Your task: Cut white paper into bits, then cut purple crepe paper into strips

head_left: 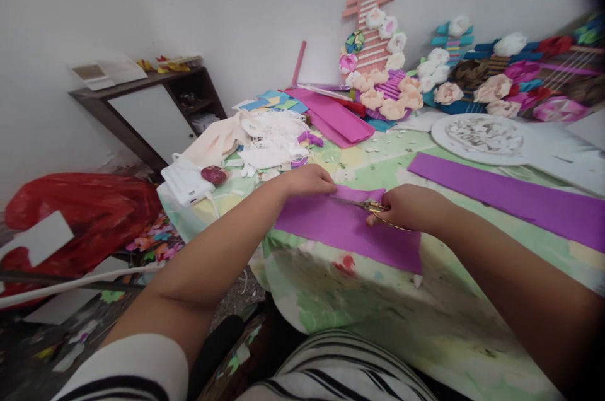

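A sheet of purple crepe paper [340, 224] lies near the front edge of the table, partly hanging over it. My left hand [309, 183] pinches the paper's far edge at its left part. Gold-handled scissors [373, 207] are gripped in my right hand [409, 205], blades pointing left over the paper toward my left fingertips. How far the blades are parted is too small to tell. A long folded strip of purple paper [510, 196] rests farther right on the table.
A patterned tablecloth [326, 325] covers the table. White scraps [274, 139], pink paper [331, 114] and a white power bank [189, 181] lie to the left. Guitar-shaped crafts with paper flowers [373, 41] lean at the back wall. A white guitar-shaped board [529, 149] holds cuttings. A red bag [85, 212] is on the floor.
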Motion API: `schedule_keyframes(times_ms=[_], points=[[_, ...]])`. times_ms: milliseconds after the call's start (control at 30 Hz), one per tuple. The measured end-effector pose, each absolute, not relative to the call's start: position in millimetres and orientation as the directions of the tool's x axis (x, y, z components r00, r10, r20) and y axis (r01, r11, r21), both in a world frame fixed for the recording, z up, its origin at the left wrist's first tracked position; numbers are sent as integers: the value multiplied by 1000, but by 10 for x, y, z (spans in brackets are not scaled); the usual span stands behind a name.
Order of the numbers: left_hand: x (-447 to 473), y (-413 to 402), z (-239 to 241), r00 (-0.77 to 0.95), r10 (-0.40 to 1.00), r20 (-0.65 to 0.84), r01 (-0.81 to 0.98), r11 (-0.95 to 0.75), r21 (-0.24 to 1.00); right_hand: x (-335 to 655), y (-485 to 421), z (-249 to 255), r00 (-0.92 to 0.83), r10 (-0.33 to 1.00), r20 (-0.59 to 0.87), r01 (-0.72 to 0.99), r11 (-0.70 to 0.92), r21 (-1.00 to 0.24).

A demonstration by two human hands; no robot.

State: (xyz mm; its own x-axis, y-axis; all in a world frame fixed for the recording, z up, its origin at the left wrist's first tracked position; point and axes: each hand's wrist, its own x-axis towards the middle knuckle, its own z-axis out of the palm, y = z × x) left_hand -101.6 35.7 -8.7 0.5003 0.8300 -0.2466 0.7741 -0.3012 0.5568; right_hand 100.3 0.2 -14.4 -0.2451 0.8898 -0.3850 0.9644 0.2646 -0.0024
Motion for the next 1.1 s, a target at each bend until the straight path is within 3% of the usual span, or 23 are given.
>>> schedule_keyframes(times_ms=[500,767,1100], points=[[-1071,388,-111,472,845,-252,757,-242,607,1002,-18,-126,-361,869,-339,927,376,-23],[-1052,389,-136,465,846,-260,755,-225,615,966,34,-147,-272,902,-336,955,295,19],[-1067,400,-101,457,851,-258,771,-234,592,999,24,-156,-331,890,-315,936,352,13]])
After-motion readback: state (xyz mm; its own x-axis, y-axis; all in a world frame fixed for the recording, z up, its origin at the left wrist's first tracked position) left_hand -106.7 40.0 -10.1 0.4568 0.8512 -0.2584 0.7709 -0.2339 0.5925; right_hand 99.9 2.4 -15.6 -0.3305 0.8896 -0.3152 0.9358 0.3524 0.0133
